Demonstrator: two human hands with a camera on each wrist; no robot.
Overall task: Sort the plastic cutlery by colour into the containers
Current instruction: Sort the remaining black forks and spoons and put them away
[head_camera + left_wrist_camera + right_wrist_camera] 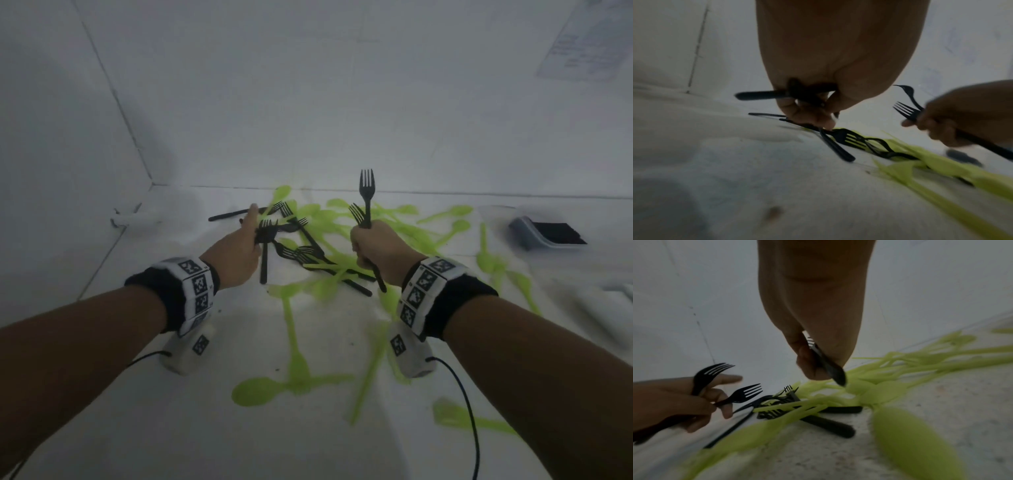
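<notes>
Green spoons (255, 390) lie nearest on the white table (191, 428). Both hands grip black forks: left hand (236, 253), right hand (375, 248) clenched around theirs.

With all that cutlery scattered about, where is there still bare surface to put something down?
Bare white surface lies on the near left, between the wall and the left hand. The middle, between the left hand and the right hand, is crowded with black forks tangled among green spoons. More green pieces trail toward the container on the right.
</notes>
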